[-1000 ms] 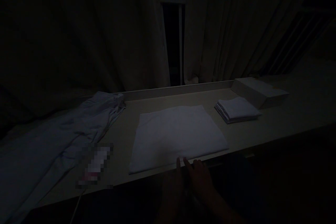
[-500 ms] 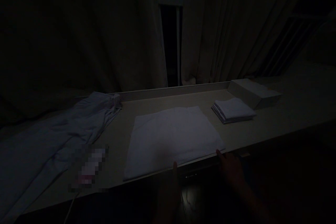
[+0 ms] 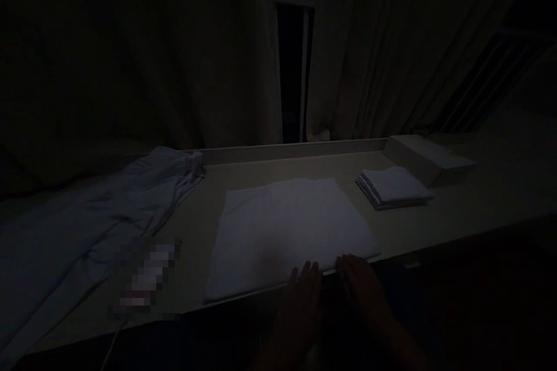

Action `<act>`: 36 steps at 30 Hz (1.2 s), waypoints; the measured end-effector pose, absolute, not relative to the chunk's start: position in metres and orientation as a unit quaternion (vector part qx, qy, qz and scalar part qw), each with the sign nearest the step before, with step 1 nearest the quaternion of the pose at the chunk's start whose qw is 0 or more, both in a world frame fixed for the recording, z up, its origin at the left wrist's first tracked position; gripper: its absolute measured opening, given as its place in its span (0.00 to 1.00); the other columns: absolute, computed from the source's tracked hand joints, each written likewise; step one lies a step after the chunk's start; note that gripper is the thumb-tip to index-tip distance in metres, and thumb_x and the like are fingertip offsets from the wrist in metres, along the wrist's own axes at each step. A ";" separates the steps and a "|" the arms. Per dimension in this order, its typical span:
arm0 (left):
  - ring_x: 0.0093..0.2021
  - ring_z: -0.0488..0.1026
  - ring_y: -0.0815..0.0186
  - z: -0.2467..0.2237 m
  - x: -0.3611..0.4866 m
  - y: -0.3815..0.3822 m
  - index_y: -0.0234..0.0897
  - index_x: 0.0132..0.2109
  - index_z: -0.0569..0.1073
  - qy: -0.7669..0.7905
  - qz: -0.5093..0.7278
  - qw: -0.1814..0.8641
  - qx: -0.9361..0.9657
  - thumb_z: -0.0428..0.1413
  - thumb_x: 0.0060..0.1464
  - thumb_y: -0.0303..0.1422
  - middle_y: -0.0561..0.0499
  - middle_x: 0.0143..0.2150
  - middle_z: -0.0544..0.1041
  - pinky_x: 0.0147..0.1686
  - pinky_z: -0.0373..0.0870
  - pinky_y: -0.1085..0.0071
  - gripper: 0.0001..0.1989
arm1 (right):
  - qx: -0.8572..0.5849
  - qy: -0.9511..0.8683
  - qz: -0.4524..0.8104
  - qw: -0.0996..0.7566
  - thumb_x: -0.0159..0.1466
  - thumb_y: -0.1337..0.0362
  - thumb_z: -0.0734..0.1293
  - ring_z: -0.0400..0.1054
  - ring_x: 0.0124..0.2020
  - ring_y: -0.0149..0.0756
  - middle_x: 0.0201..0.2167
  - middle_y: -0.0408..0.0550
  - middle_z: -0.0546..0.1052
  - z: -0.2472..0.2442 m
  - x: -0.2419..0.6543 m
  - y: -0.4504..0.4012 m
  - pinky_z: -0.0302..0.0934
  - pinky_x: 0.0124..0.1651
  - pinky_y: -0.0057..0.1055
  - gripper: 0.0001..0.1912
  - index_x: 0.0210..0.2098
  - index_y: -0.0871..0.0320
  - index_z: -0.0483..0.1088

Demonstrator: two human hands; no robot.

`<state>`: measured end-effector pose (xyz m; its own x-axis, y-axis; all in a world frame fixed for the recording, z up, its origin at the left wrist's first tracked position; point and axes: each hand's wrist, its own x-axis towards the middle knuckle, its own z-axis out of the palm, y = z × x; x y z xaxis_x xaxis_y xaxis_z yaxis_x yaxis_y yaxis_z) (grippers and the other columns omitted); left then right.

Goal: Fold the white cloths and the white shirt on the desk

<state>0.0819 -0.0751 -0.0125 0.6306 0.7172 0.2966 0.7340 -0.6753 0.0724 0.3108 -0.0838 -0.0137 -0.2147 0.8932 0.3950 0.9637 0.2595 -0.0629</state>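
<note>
A white cloth (image 3: 278, 226), folded into a flat rectangle, lies on the pale table (image 3: 296, 166) in dim light. Its near edge runs along the table's front edge. My left hand (image 3: 303, 293) is at that near edge, fingers stretched forward with the tips on the cloth. Close beside it on the right, my right hand (image 3: 357, 281) has its fingertips on the same edge, fingers extended and slightly bent. Neither hand appears to grip anything. To the right of the cloth rests a small stack of folded white cloths (image 3: 395, 185).
Crumpled white fabric (image 3: 108, 208) spreads over the table's left end. In front of it lies a blurred-out object (image 3: 148, 272) with a cord (image 3: 112, 343). A pale box (image 3: 429, 159) stands behind the stack. Dark curtains (image 3: 209, 58) hang along the back.
My right hand has moved left along the cloth's near edge, close to my left hand. My left hand has come up further, now showing several fingers on the cloth. The view has shifted slightly.
</note>
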 end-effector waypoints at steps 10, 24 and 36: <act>0.71 0.45 0.47 -0.035 0.062 -0.044 0.47 0.68 0.54 -0.431 -0.162 0.015 -0.888 0.53 0.57 0.48 0.45 0.71 0.52 0.65 0.44 0.40 0.36 | -0.541 -0.833 -0.009 0.116 0.71 0.55 0.54 0.43 0.69 0.47 0.68 0.52 0.55 0.004 0.232 -0.003 0.42 0.67 0.53 0.26 0.66 0.53 0.55; 0.71 0.46 0.52 -0.034 0.064 -0.034 0.51 0.70 0.48 -0.445 -0.194 -0.044 -0.873 0.53 0.57 0.48 0.47 0.72 0.48 0.64 0.51 0.45 0.38 | -0.679 -0.731 -0.055 0.042 0.71 0.49 0.52 0.40 0.70 0.50 0.70 0.51 0.50 -0.023 0.308 0.024 0.41 0.64 0.57 0.29 0.68 0.48 0.50; 0.71 0.42 0.46 -0.006 0.022 0.006 0.45 0.68 0.57 -0.645 -0.126 0.016 -0.754 0.45 0.61 0.50 0.43 0.71 0.52 0.65 0.36 0.39 0.32 | -0.687 -0.722 -0.057 0.050 0.71 0.49 0.50 0.40 0.70 0.50 0.69 0.50 0.52 -0.019 0.304 0.021 0.41 0.65 0.57 0.28 0.68 0.48 0.51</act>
<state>0.0222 0.0059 -0.0058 0.1371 0.9678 0.2109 0.9761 -0.1683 0.1375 0.3038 0.0213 -0.0186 -0.0498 0.9872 0.1517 0.9987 0.0483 0.0136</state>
